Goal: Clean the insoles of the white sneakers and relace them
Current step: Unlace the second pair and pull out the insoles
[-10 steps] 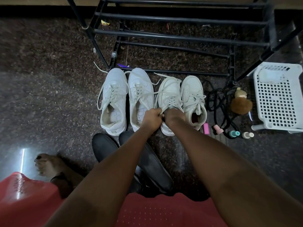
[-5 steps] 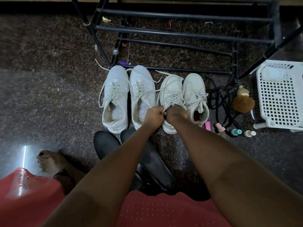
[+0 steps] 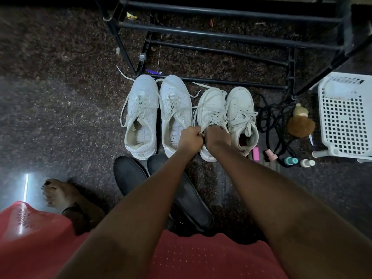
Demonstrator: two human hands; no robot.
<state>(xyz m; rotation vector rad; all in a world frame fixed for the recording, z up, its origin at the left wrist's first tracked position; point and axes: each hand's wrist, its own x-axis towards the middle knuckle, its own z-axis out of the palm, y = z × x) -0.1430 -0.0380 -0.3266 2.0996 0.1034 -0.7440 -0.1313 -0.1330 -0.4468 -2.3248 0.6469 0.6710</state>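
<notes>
Gripping the laces [image 3: 213, 117] of the third sneaker [image 3: 209, 105] in the row on the floor [image 3: 60, 117], left hand [image 3: 190, 137] and right hand [image 3: 216, 135] are both clenched. All four appear threaded; the left pair [image 3: 141, 111] lies untied. Insole cleaning cannot be confirmed.

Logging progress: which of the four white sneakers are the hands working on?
The third sneaker from the left: the left hand and right hand both grip its laces. It alone has hands on it.

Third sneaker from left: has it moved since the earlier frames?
No: the third sneaker keeps its place against the fourth sneaker; only the camera shifted.
</notes>
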